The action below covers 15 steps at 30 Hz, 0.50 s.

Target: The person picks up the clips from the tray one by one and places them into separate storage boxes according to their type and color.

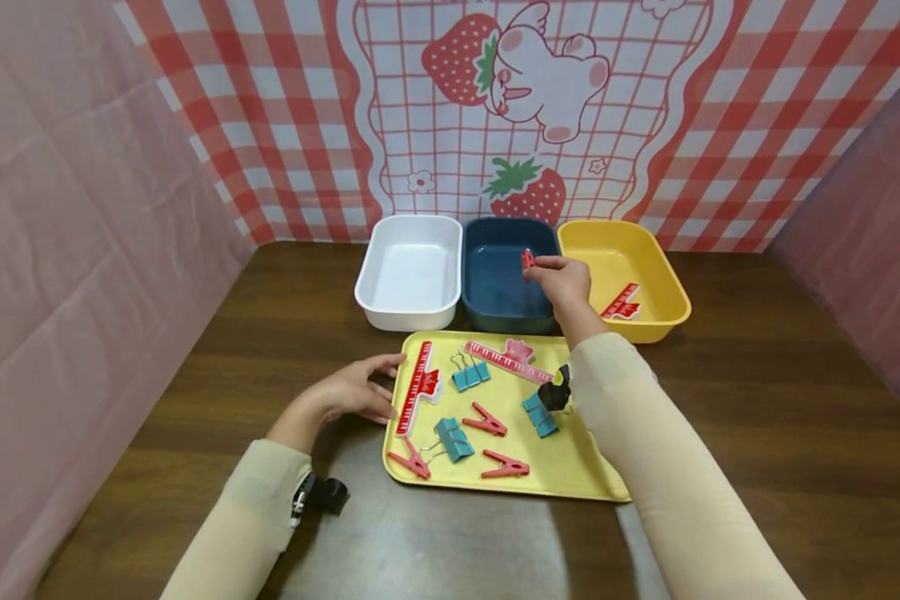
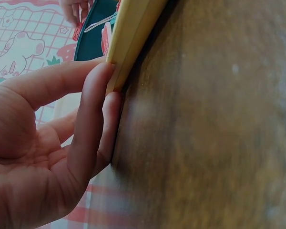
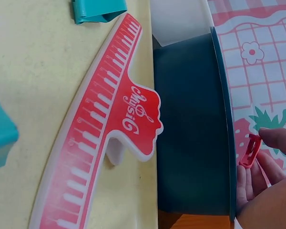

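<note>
Over the dark blue bin [image 1: 506, 321] my right hand [image 1: 567, 286] pinches a red clothespin [image 1: 527, 262] between thumb and fingers. My left hand [image 1: 356, 390] touches the left rim of the yellow tray [image 1: 570, 475]; in the left wrist view its fingertips [image 2: 99, 71] rest against the tray's edge. On the tray lie several red clothespins [image 1: 506, 464], several teal binder clips [image 1: 454, 440], and two red piano-key music clips, one at the left [image 1: 418, 390] and one at the back [image 1: 512, 362]. The right wrist view shows the back music clip [image 3: 100, 109] up close.
A white bin [image 1: 408, 320] stands left of the blue one. To the right, a yellow bin [image 1: 667, 292] holds a red music clip [image 1: 622, 303]. Behind the bins hangs a checked strawberry cloth [image 1: 300, 125]. Pink cloth [image 1: 82, 208] borders the wooden table [image 1: 757, 375] on both sides.
</note>
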Tool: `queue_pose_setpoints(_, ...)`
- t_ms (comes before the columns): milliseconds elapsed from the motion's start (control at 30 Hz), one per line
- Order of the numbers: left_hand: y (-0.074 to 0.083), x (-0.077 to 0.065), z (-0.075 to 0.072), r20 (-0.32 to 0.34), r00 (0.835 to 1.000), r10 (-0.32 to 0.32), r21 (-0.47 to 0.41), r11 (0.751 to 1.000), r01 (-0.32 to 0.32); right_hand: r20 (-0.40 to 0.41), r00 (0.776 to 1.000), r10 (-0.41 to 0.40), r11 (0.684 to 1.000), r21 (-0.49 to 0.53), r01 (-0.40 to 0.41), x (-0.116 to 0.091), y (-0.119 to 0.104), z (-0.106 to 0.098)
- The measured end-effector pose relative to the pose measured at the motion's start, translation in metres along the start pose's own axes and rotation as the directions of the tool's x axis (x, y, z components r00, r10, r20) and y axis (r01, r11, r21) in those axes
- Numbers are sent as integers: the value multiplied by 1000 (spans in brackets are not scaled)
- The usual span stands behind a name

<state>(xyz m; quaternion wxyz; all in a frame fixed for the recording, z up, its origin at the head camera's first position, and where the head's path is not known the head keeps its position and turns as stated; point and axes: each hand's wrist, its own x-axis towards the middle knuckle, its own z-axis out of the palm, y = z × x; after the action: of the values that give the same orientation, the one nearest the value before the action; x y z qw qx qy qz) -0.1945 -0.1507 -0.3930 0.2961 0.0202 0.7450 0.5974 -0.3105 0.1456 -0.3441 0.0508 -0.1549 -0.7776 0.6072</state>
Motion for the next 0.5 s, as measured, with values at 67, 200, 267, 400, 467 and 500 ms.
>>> queue_pose_setpoints(67,0,0,0,1,1000,-1,2,1000,1,-10,1000,9,1000,12,-9,1,-1,0)
queue_pose_setpoints(200,0,0,0,-2,1000,-6,6,1000,6,-15,1000,26,999,22,-26,2,-2,1)
queue_pose_setpoints(267,0,0,-1,-3,1000,-12,11,1000,12,-10,999,31,999,20,-31,2,-2,1)
queue_pose_setpoints(400,1,0,-1,-5,1000,-19,17,1000,19,-4,1000,30,999,18,-30,2,-2,-2)
queue_pose_setpoints(467,1,1,-1,-5,1000,-19,17,1000,19,-7,1000,28,999,27,-28,2,-2,-4)
queue_pose_setpoints(500,1,1,-2,-5,1000,-18,17,1000,18,-7,1000,27,999,32,-27,2,-2,-4)
